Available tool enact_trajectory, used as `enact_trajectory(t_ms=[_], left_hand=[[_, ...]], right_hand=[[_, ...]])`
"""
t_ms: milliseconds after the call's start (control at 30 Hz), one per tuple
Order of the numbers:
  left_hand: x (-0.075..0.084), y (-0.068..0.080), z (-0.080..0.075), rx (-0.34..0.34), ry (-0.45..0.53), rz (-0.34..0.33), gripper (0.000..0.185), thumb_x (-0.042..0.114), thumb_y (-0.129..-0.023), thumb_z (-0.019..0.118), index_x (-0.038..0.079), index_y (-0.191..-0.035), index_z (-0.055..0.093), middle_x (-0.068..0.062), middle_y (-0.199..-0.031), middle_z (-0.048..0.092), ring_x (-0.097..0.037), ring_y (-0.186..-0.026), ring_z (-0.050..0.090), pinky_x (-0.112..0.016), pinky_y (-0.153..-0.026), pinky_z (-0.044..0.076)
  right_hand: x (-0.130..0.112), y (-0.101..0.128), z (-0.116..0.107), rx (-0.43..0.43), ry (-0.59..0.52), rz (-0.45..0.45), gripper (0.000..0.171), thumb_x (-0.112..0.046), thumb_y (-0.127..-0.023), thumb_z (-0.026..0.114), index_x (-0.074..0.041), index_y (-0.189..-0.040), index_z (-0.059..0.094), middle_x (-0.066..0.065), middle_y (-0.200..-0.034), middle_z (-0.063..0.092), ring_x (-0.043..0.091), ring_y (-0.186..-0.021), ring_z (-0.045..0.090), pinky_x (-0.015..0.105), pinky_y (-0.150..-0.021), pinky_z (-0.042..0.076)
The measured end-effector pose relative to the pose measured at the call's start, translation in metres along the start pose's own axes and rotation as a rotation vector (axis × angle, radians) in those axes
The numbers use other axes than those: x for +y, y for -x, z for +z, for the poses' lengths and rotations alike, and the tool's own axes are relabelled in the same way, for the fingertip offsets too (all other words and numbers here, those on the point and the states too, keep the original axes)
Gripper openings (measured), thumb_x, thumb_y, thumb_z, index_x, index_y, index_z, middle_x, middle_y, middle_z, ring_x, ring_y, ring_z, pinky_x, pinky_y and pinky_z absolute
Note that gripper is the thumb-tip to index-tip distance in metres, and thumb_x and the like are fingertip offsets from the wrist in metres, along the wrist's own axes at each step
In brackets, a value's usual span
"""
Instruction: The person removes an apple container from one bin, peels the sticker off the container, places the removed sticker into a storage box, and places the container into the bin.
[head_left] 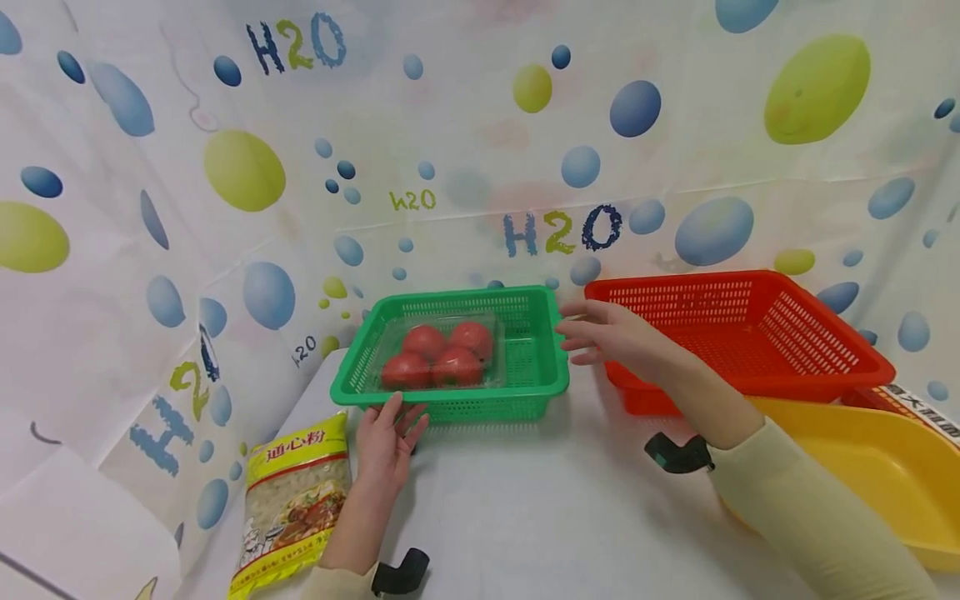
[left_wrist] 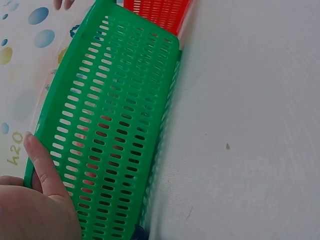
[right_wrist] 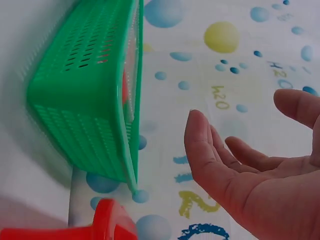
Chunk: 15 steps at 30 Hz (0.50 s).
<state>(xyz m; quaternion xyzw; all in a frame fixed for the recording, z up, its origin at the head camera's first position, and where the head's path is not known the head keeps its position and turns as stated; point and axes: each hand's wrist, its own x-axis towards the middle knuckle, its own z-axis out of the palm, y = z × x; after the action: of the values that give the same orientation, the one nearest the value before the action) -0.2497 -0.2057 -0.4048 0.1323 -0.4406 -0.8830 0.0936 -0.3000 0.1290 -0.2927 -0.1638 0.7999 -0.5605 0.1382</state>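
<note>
A green slotted basket (head_left: 536, 392) stands before the patterned backdrop. Inside lies a clear plastic box (head_left: 491, 375) with several red, round, tomato-like fruits (head_left: 457, 367). My left hand (head_left: 384, 442) is at the basket's front rim, its fingers spread and fairly straight against the outside; one fingertip lies right at the rim in the left wrist view. Just past the basket's right end, my right hand (head_left: 611, 335) hovers with loosely bent fingers and nothing in them. The right wrist view shows a gap between that hand (right_wrist: 250, 175) and the green basket (right_wrist: 80, 115).
Right of the green basket is a red slotted basket (head_left: 750, 387), with a yellow tub (head_left: 862, 450) in front of it. A printed red package (head_left: 892, 404) shows behind the tub. To the left lies a yellow-and-clear food bag (head_left: 296, 500). The patterned backdrop (head_left: 465, 150) rises behind.
</note>
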Motion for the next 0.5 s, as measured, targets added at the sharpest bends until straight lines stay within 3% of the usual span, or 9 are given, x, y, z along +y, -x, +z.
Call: enact_trajectory(t_ms=[167,333,500], left_hand=[[-0.001,-0.001,0.003,-0.008,-0.009,-0.003,0.032,0.018,-0.108,0.050,0.002,-0.134,0.039,-0.005,-0.098,0.065,-0.017,-0.088,0.073,-0.031,-0.079,0.060],[0.000,0.001,-0.001,-0.013,-0.019,0.007,0.023,0.021,-0.108,0.049,0.004,-0.123,0.042,-0.004,-0.096,0.065,-0.018,-0.090,0.073,-0.032,-0.081,0.060],[-0.004,0.010,-0.005,-0.053,-0.107,-0.018,0.022,0.026,-0.108,0.049,0.004,-0.113,0.043,-0.004,-0.094,0.066,-0.017,-0.092,0.073,-0.035,-0.085,0.059]], right_hand=[[0.005,0.028,-0.010,0.046,0.016,0.019,0.067,-0.039,-0.099,0.065,-0.011,-0.154,0.039,0.012,-0.141,0.057,0.030,-0.120,0.062,0.047,-0.101,0.050],[0.008,0.049,-0.014,0.058,0.005,0.018,0.066,-0.038,-0.099,0.065,-0.011,-0.153,0.039,0.016,-0.141,0.055,0.033,-0.121,0.061,0.046,-0.099,0.052],[0.012,0.062,-0.015,0.057,0.002,0.021,0.067,-0.041,-0.096,0.068,-0.013,-0.151,0.042,0.016,-0.141,0.056,0.034,-0.119,0.062,0.042,-0.093,0.055]])
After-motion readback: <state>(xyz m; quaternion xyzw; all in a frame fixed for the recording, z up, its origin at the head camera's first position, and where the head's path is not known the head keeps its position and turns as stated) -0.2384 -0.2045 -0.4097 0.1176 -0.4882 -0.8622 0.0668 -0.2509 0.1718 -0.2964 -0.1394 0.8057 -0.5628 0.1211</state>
